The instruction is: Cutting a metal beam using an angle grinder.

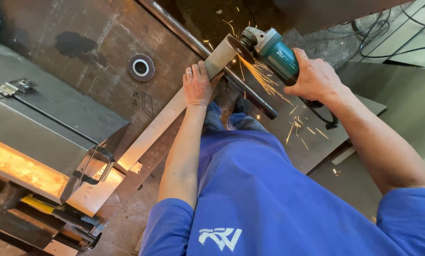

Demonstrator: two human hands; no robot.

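right grip (314,76) tight around teal angle grinder (274,50), left grip (198,85) flat on smooth steel bar (165,118)

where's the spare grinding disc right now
In the head view, upper left of centre: the round disc lies flat on the rusty steel plate, left of the left hand pressing the metal strip.

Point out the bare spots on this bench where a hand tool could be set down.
Bare steel plate lies between the loose disc and the metal box. The grey sheet beyond the right hand also looks open. It is crowded around the angle grinder, the left hand, the flat bar and the sparks.
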